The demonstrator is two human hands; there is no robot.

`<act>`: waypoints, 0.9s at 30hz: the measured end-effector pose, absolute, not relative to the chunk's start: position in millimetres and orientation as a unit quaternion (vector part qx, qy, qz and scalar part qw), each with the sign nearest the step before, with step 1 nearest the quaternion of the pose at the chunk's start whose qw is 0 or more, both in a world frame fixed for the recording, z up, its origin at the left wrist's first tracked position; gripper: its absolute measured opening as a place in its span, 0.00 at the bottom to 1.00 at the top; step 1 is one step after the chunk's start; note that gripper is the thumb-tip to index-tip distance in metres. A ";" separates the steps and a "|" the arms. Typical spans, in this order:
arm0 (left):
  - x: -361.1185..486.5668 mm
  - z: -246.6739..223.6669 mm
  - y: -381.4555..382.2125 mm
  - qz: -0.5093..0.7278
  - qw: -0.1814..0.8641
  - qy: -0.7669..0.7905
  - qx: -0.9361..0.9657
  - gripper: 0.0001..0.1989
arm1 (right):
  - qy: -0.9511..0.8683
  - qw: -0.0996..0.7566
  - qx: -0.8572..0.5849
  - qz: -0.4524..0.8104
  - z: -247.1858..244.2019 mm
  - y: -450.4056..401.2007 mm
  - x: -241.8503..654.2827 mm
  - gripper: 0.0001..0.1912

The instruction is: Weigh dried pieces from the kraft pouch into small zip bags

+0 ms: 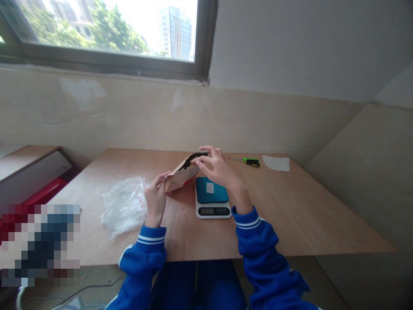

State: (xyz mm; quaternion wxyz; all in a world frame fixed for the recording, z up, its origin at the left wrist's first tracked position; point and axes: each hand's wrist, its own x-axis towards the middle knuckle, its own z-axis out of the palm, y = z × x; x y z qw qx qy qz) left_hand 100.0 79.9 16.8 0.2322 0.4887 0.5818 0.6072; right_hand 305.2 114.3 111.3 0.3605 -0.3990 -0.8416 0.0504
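Observation:
My left hand [156, 199] grips the lower left side of a tan paper bag [180, 178] with a bit of red on it. The bag is tilted and held above the table. A dark curved thing [193, 158] lies along the bag's open mouth; its kind I cannot make out. My right hand [215, 167] has its thumb and fingers closed around the right end of this dark thing. Below the right hand stands a white kitchen scale [213, 212] with a teal top, a small label and a display at the front.
Crumpled clear plastic bags [124, 206] lie left of my left hand. Toward the back right are a green and black screwdriver [251, 162] and a white piece of paper [276, 163]. Small dark specks dot the wooden table [300, 215] near the scale. A wall with a window stands behind.

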 end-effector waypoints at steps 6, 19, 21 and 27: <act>97.4 18.2 82.6 0.612 0.223 0.595 0.471 0.15 | -0.845 0.323 -0.425 0.038 104.5 122.8 292.0 0.29; 79.7 15.6 99.5 0.591 0.233 0.605 0.479 0.18 | -0.812 0.349 -0.466 0.041 112.0 142.2 277.9 0.34; 79.3 14.1 99.6 0.582 0.226 0.608 0.491 0.19 | -0.811 0.351 -0.466 0.037 110.8 150.9 273.1 0.33; 87.4 -7.0 100.6 0.570 0.196 0.568 0.560 0.29 | -0.823 0.348 -0.448 0.037 97.5 184.8 252.2 0.23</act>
